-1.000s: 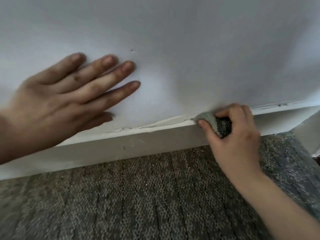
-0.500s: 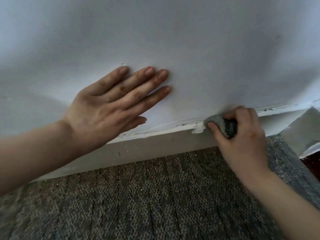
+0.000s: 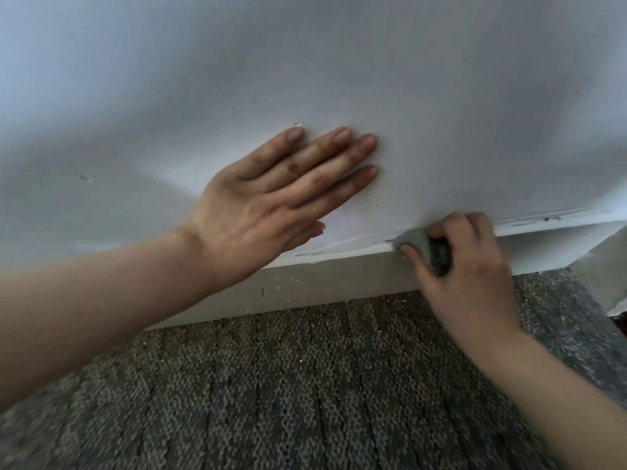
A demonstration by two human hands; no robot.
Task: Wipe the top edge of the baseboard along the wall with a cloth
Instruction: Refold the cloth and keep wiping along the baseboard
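Observation:
A white baseboard (image 3: 339, 279) runs along the foot of a pale wall (image 3: 339, 62), rising slightly to the right. Its top edge shows cracked paint and dark specks. My right hand (image 3: 464, 266) is shut on a small bunched grey cloth (image 3: 420, 244) and presses it onto the baseboard's top edge, right of centre. My left hand (image 3: 271, 205) lies flat against the wall with fingers spread, just above the baseboard and left of the cloth. Most of the cloth is hidden inside my right hand.
Grey-brown patterned carpet (image 3: 305, 385) covers the floor below the baseboard. At the far right the baseboard meets a white corner piece (image 3: 604, 266) that juts toward me. A small chip marks the wall (image 3: 298, 124) above my left fingertips.
The view has shifted so both hands sit further right in the frame. My left hand stays flat on the wall. My right hand keeps the cloth on the top edge, near the same cracked stretch.

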